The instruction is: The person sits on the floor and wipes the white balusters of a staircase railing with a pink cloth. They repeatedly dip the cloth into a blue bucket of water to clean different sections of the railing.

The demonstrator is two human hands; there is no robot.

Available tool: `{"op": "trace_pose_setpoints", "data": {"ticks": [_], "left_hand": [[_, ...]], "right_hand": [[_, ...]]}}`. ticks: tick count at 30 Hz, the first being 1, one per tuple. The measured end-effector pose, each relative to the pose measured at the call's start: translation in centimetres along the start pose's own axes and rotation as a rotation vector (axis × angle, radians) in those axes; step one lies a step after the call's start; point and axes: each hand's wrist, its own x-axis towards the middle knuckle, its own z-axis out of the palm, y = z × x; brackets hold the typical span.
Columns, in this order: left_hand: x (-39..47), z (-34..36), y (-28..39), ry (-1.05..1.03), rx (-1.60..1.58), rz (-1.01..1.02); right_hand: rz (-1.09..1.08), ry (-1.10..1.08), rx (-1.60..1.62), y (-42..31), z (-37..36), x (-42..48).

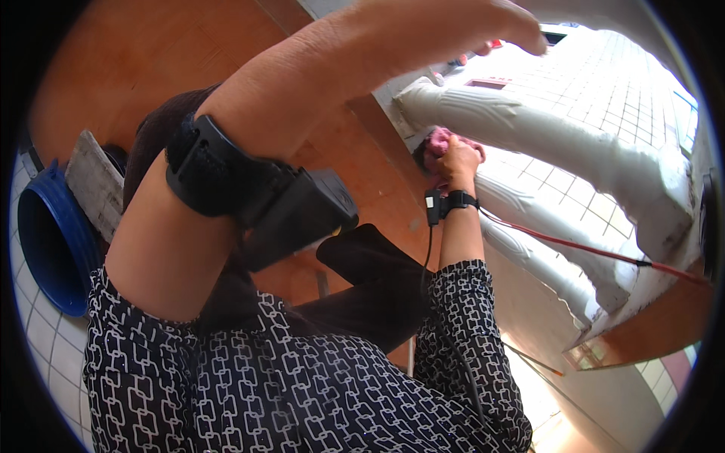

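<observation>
My right hand (460, 161) grips a bunched pink cloth (439, 142) against the base beside the white balusters (470, 105). A black strap with a small device sits on that wrist. My left arm crosses the upper part of the view, and my left hand (504, 25) is near the top, above the end of the nearest baluster. Its fingertips point right and downward; most of the palm and the other fingers are hidden. No held object shows there, and whether it touches the railing cannot be told. A black strapped device (272, 204) is on the left arm.
Orange-brown floor tiles (187, 51) lie under me. To the left are a blue plastic bucket (56, 243) and a worn grey board (96, 181). A red cable (589, 250) runs right from my right wrist across the balusters. White tiling (600, 73) shows beyond them.
</observation>
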Motion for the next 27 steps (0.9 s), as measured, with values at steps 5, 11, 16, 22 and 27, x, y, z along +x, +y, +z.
{"op": "trace_pose_setpoints", "data": {"ticks": [5,11,16,22,27], "left_hand": [[2.9,-2.3,-2.6,0.039,-0.101,-0.007],[1.8,-2.2,-1.6,-0.055,-0.177,0.020],[0.9,-2.7,-1.6,0.023,-0.163,0.033],[1.1,-0.4,0.2,0.052,-0.084,-0.046],[0.5,-2.5,1.0,-0.080,-0.134,-0.202]], "right_hand": [[-0.015,0.062,0.080,-3.7,0.2,-3.5],[-0.023,0.061,0.218,-1.7,-3.0,-8.2],[0.212,0.543,0.234,-1.4,-8.9,-6.5],[0.212,-0.216,0.072,5.3,-1.0,2.8],[0.314,-0.442,0.136,1.8,1.5,7.3]]}}
